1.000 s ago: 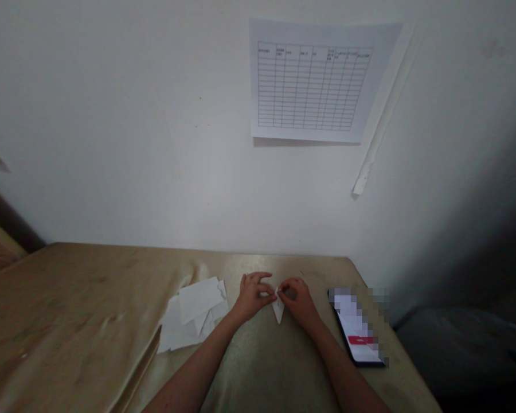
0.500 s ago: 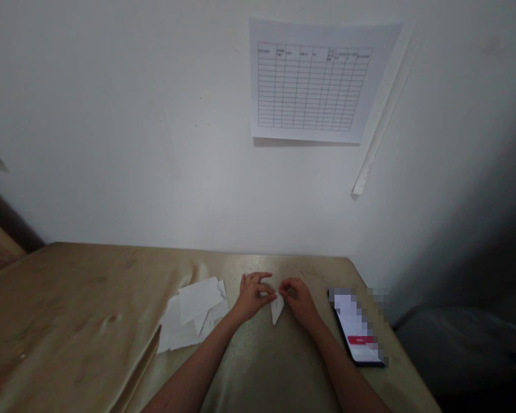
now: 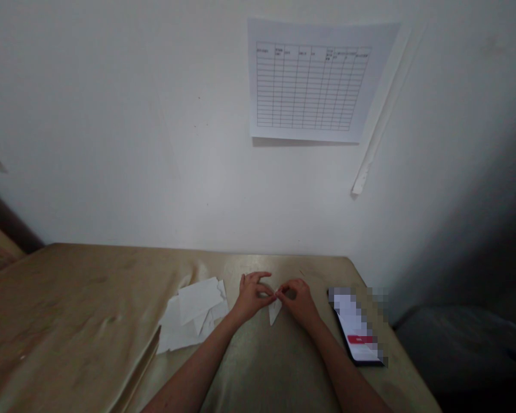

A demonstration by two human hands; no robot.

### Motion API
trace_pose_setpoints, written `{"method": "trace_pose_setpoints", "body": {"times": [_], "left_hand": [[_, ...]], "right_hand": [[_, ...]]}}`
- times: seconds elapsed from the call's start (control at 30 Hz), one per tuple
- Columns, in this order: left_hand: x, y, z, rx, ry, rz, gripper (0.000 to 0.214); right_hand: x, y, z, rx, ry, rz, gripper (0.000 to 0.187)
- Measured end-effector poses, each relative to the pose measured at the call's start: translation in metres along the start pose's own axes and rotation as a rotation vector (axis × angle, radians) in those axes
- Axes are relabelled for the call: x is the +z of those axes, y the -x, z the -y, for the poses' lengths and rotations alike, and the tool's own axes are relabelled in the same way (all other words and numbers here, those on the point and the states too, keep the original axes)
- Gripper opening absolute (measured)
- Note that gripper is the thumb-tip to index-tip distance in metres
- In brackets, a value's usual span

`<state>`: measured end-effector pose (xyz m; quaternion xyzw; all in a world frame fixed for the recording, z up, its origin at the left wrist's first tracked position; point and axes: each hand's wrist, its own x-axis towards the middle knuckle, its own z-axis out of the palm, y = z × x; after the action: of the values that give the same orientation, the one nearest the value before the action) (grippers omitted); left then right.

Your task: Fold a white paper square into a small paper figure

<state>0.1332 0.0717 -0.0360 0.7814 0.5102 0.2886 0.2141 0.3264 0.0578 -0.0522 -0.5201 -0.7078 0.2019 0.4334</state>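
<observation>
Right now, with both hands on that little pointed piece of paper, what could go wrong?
The small pointed paper is pinched near its top by the left hand and right hand, so uneven pulling might crease or tear it.

The phone lies near the right edge of the table; an outward swing of the right forearm could nudge it over.

The loose white papers lie close beside the left forearm, which might scatter them.

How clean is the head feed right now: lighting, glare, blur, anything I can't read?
Head view: dim overall, darkest at lower right, with faint sheen on the golden cover; head view: wall sheet's header text too soft to read, phone partly pixelated; head view: folded paper between left hand and right hand lacks fine detail.
</observation>
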Motion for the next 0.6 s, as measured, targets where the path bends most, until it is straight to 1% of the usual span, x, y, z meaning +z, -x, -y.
{"method": "trace_pose_setpoints", "body": {"times": [0.23, 0.43, 0.6], "left_hand": [[-0.0007, -0.0005, -0.0020, -0.022, 0.012, -0.007, 0.003], [0.0002, 0.0001, -0.0010, -0.011, 0.010, -0.003, 0.005], [0.0005, -0.0011, 0.0004, -0.024, 0.006, 0.014, 0.007]], "right_hand": [[-0.0027, -0.0012, 0.0009, 0.029, -0.023, 0.037, 0.007], [-0.0014, -0.0021, -0.0037, 0.033, -0.036, 0.022, 0.007], [-0.0024, -0.0026, -0.0015, 0.033, -0.053, 0.033, 0.009]]}}
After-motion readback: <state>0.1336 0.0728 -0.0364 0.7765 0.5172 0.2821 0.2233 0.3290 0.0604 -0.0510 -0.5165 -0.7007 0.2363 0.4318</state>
